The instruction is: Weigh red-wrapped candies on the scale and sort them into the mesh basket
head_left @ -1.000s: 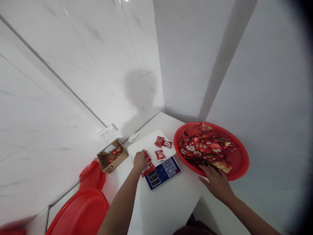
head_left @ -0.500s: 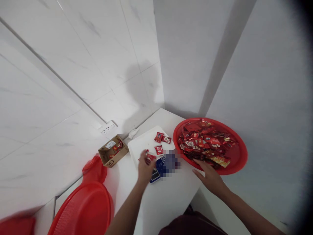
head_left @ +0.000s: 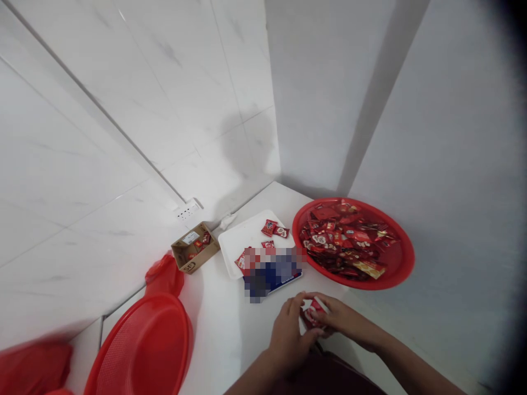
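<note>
Both hands meet near the front edge of the white table. My left hand (head_left: 288, 334) and my right hand (head_left: 335, 318) both pinch a small red candy packet (head_left: 315, 314) between their fingers. Beyond them sits a scale (head_left: 247, 236) with a white platter and a blue keypad; several red packets (head_left: 274, 229) lie on the platter. To the right stands a big red round tray (head_left: 401, 263) heaped with red packets.
A small cardboard box (head_left: 193, 253) with a few packets stands left of the scale, near a wall socket (head_left: 187, 210). A red plastic basin (head_left: 140, 345) and a red bag (head_left: 164, 274) lie at lower left. White tiled walls enclose the corner.
My left hand left the scale and my right hand left the tray's rim; both drew back toward me and now hold one red packet together.
</note>
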Demonstrator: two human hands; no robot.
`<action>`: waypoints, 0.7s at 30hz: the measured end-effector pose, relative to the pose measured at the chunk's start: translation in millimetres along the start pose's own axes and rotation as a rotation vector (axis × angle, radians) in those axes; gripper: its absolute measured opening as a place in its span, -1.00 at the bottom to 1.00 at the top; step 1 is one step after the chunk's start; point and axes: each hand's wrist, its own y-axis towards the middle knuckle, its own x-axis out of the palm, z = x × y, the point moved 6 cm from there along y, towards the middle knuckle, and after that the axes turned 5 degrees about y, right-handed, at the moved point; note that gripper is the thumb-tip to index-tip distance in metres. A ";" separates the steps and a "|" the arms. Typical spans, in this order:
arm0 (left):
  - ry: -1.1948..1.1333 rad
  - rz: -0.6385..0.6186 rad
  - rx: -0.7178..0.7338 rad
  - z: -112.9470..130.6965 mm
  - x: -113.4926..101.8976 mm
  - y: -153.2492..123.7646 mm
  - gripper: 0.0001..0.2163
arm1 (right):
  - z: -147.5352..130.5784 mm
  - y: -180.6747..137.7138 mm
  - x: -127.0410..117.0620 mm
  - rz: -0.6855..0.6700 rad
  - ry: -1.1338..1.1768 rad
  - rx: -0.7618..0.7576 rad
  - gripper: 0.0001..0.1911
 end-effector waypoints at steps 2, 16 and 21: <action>0.054 0.013 -0.009 -6.1 -1.8 -3.5 -0.43 | 1.1 0.4 -21.0 0.145 0.152 0.014 -0.50; 0.300 -0.051 -0.281 -62.2 -12.3 -25.7 -0.47 | 1.9 0.5 -76.8 0.458 0.525 0.054 -0.36; 0.340 -0.077 -0.268 -63.1 -11.1 -22.6 -0.47 | 17.6 10.0 -75.1 0.482 0.340 0.084 -0.20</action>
